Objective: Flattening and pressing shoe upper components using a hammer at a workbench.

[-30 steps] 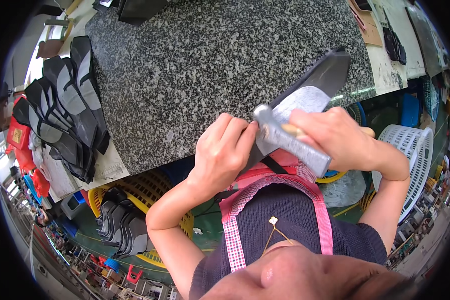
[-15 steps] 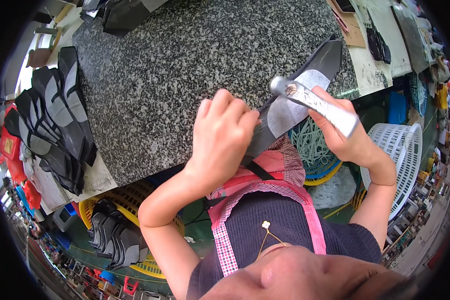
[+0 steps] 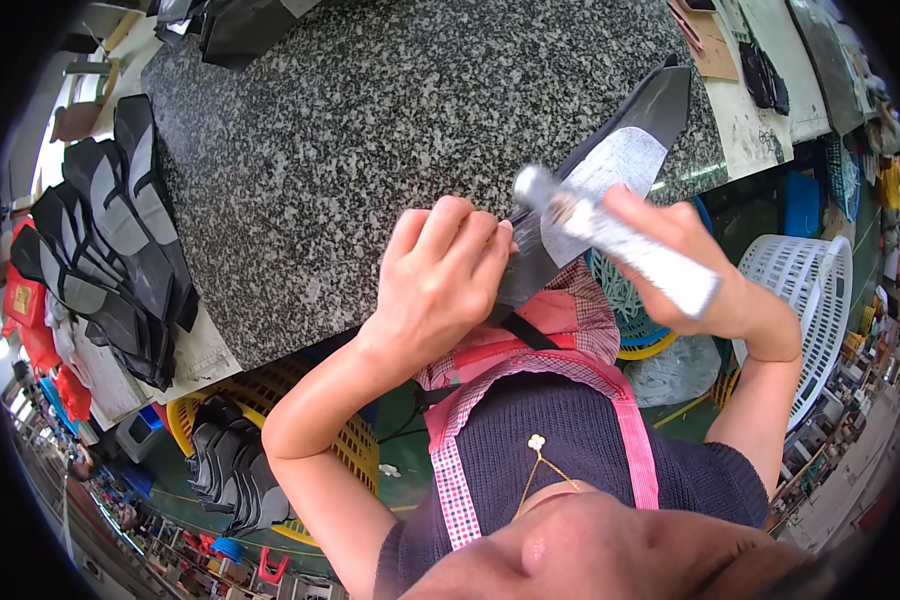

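A long black sheet piece with a light grey patch lies slantwise across the right edge of a speckled granite slab. My left hand is closed at its near end, the fingers curled and pressed on its edge; the fingertips are partly hidden. In my right hand is a silvery hammer, blurred by motion. Its round striking face hangs over the piece's long edge, just right of my left fingers. Whether it touches the piece I cannot tell.
Similar black and grey pieces lie fanned out at the slab's left, and dark pieces at its far left. Below the slab stand a yellow basket with more pieces, a white basket at right, and a tub of pale strips.
The hammer has shifted left, its round face now closer to my left fingers. My left hand has moved slightly left, still on the black piece.
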`<state>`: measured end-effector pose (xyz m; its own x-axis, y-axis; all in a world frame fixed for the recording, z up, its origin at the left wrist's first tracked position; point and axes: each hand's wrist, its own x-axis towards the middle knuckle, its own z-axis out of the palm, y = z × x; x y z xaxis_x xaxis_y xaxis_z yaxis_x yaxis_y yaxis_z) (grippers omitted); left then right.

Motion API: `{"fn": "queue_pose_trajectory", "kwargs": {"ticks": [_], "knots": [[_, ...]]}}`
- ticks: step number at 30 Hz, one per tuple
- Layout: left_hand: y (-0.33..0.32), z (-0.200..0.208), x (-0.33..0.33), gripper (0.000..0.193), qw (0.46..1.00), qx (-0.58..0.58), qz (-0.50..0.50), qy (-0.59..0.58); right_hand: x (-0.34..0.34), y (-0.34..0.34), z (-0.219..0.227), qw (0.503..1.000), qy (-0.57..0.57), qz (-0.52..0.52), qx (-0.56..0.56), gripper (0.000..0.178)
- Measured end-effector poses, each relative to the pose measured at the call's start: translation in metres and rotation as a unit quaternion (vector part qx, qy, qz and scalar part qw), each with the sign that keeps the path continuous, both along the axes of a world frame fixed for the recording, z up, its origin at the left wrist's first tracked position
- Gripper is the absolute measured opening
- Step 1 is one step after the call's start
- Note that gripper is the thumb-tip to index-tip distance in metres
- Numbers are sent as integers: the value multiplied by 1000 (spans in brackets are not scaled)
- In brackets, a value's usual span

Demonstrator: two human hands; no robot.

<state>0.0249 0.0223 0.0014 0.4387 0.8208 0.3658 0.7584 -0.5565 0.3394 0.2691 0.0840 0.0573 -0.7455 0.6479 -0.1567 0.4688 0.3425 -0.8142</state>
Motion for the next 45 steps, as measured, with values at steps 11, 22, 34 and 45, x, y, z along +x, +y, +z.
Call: {"fn": "queue_pose_trajectory", "kwargs": {"ticks": [11,22,34,45], "knots": [[-13,-3,-14,18,999,26,-6,24,-15,4,5,1000,-11,21,11,19],[-32,-8,-12,18,971,-85,175,-138,-20,4,4,999,-11,44,-7,31],[-40,-3,-1,18,994,35,100,40,-26,5,-8,988,-51,142,16,27],[-50,-17,17,31,997,77,3,-1,-29,4,-17,992,-38,115,23,23]]}}
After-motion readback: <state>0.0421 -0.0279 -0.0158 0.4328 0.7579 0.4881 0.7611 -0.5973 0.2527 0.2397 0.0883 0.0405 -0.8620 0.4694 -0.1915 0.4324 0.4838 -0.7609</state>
